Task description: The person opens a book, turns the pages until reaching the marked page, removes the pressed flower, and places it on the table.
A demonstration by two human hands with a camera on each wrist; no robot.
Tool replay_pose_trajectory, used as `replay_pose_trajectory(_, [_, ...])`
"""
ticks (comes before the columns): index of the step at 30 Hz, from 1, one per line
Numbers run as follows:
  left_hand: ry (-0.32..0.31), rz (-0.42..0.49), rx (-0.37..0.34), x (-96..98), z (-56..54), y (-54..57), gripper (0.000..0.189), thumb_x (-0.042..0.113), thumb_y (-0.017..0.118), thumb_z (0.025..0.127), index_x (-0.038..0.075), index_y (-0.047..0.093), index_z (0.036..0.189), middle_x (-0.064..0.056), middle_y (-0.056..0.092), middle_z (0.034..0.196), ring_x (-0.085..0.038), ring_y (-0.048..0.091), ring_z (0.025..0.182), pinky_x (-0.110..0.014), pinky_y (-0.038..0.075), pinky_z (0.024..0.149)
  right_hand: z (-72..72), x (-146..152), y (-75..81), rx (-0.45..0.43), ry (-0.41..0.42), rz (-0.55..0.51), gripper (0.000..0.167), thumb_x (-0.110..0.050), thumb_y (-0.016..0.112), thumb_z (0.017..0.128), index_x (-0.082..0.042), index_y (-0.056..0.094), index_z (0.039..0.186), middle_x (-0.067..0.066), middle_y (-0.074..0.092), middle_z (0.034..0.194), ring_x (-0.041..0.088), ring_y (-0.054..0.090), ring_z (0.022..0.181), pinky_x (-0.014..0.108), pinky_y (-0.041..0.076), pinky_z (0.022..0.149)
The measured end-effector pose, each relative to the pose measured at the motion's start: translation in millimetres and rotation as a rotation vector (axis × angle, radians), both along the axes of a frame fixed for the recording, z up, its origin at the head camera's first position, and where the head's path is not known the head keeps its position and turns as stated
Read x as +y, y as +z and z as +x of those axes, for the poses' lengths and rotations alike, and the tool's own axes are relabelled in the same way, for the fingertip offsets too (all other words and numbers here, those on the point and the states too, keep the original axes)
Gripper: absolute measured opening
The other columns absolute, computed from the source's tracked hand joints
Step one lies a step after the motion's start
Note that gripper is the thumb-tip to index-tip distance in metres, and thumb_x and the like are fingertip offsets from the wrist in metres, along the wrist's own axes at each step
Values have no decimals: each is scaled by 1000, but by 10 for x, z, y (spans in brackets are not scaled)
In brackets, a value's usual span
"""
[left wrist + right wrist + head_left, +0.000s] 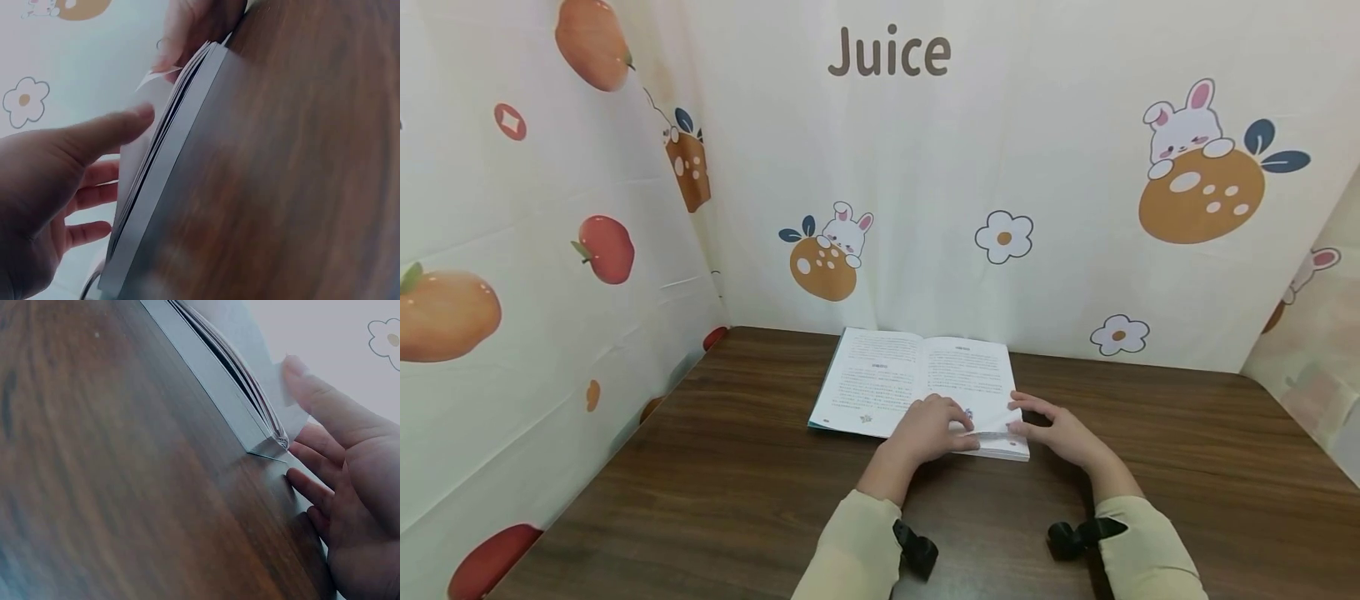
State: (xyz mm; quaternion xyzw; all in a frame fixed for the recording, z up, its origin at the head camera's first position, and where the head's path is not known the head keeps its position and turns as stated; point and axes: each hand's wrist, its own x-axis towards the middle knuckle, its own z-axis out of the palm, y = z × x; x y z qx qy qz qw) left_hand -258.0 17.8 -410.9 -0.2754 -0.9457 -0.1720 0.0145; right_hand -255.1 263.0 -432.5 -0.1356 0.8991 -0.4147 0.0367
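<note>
An open book with printed white pages lies on the table, and several of its right-hand leaves bow up at the near edge. My left hand rests over the lower part of the right page. Its thumb is at the near edge, the other fingers loosely bent over the page. At the lower right corner, my right hand pinches a lifted page by its edge. In the right wrist view its thumb lies against the page, with the other fingers beside the book's corner.
The dark wooden table extends around the book. A pale curtain with printed fruit, rabbits and flowers hangs behind it and along the left side. Black straps with small devices sit on both sleeved wrists.
</note>
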Motion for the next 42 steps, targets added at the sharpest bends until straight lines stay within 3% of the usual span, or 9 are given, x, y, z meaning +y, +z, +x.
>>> replay_pose_trajectory(3, [27, -2, 46, 36, 5, -13, 21, 45, 64, 84, 28, 74, 92, 15, 64, 103, -8, 54, 98, -28, 41, 85, -3, -8, 0, -3, -9, -4, 53, -38, 63, 86, -10, 53, 130, 16, 35, 144, 42, 25, 131, 66, 20, 96])
replay_pose_trajectory(7, [81, 28, 78, 81, 16, -18, 18, 37, 61, 88, 25, 74, 92, 14, 65, 90, -7, 55, 84, -26, 43, 75, 2, -8, 4, -13, 3, -11, 65, -35, 67, 83, -10, 43, 137, 18, 23, 149, 44, 18, 133, 67, 16, 97])
replay_pose_trajectory(11, [139, 90, 66, 111, 25, -22, 19, 36, 59, 89, 22, 73, 91, 12, 63, 79, -6, 50, 67, -24, 41, 63, 13, -2, 4, -16, 19, -23, 85, -31, 72, 78, -8, 25, 145, 20, 13, 151, 43, 17, 133, 68, 13, 97])
replay_pose_trajectory(15, [188, 146, 39, 130, 26, -20, 21, 37, 58, 90, 21, 71, 89, 12, 60, 74, -6, 47, 59, -24, 39, 57, 22, 3, -12, -23, 15, -26, 94, -30, 76, 75, -6, 19, 146, 24, 22, 146, 42, 21, 131, 66, 13, 98])
replay_pose_trajectory(25, [266, 297, 55, 120, 38, 26, 20, 35, 59, 90, 20, 72, 93, 10, 66, 86, -5, 55, 70, -25, 45, 66, 33, -12, -1, -30, 11, -27, 98, -29, 78, 73, -6, 17, 146, 27, 25, 143, 44, 22, 130, 66, 16, 97])
replay_pose_trajectory(32, [290, 348, 51, 94, 56, 74, 22, 35, 60, 89, 19, 71, 99, 9, 66, 91, -6, 58, 78, -26, 46, 70, 40, -24, -6, -35, 22, -36, 97, -30, 77, 74, -3, 18, 146, 24, 22, 146, 43, 17, 133, 64, 17, 99])
replay_pose_trajectory(42, [287, 406, 96, 33, 66, 148, 24, 36, 61, 89, 17, 71, 98, 8, 65, 87, -5, 53, 72, -22, 43, 64, 59, -41, -10, -56, 8, -44, 95, -29, 78, 73, -5, 21, 146, 22, 21, 147, 43, 14, 134, 63, 14, 100])
